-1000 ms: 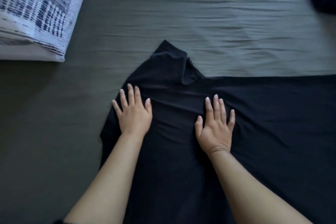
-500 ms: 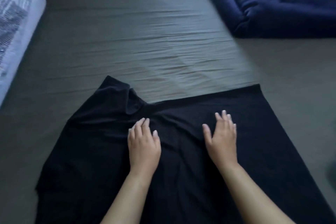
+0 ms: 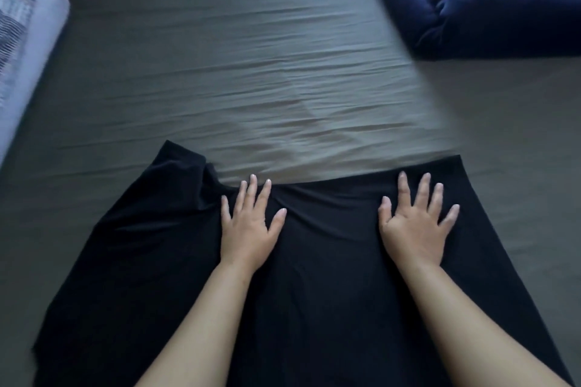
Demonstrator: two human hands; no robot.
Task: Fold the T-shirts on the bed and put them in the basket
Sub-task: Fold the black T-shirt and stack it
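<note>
The black T-shirt [image 3: 330,276] lies flat on the grey bed sheet [image 3: 283,88], in the near half of the view; its long axis runs from 9 o'clock to 3 o'clock, with a crumpled sleeve [image 3: 185,173] at about 10 o'clock and a straight far edge toward 2 o'clock. Both hands rest on top of it, palms down, just inside that far edge; the left hand [image 3: 248,229] is beside the sleeve, the right hand [image 3: 415,229] is near the straight corner. The fingers of both are straight and spread; they press the cloth and grip nothing. I judge the next fold will turn on the sleeve, and the left hand is the nearer one to it. Farther out, a dark blue bundle [image 3: 490,3] lies at 1 o'clock, well apart; a patterned pillow [image 3: 22,50] is at 10 o'clock; no basket is seen.
</note>
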